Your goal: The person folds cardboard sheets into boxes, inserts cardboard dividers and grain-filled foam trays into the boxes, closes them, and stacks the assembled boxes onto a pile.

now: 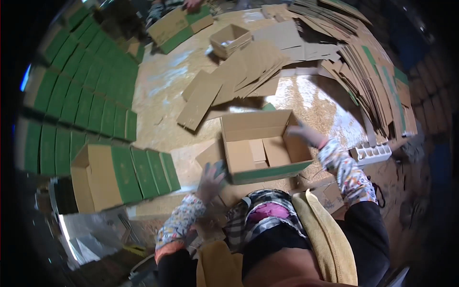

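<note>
In front of me stands a cardboard box (270,175) with a green band along its near side. Its top is open, and its folded bottom flaps show inside, with a small lighter cardboard piece among them. My left hand (211,181) is beside the box's left wall, fingers spread, holding nothing I can make out. At the right wall, my right hand (306,133) has its fingers over the upper rim; blur hides whether they grip it. Both forearms wear patterned sleeves.
Green-banded boxes (86,107) are stacked along the left, with a nearer row (143,172) at the table edge. Flat cardboard sheets (247,71) lie beyond my box; more pile up (369,82) at right. A divided white tray (371,154) sits right. Another person's hand (193,4) touches a far box (179,28).
</note>
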